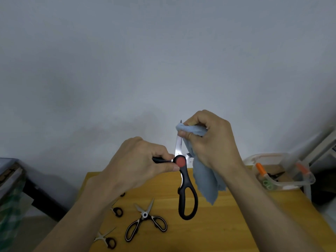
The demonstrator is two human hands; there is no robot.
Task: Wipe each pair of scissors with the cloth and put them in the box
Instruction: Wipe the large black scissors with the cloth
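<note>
My left hand (138, 164) grips one black handle of a large pair of scissors (187, 193) with a red pivot, held open above the table. Its other handle loop hangs down and one blade points straight up. My right hand (209, 139) pinches a light blue cloth (205, 179) around the upper part of that blade; the rest of the cloth hangs down. A black-and-white pair of scissors (145, 221) lies open on the table. Two small black-handled pairs, one small pair (117, 210) and another small pair (107, 240), lie at the left. The clear plastic box (298, 184) sits at the right.
The yellow wooden table (227, 224) is small, with edges near on both sides. Inside the box lie scissors with orange (260, 169) and green handles. A dark stand with a patterned cloth (11, 206) is at the left. A plain wall is behind.
</note>
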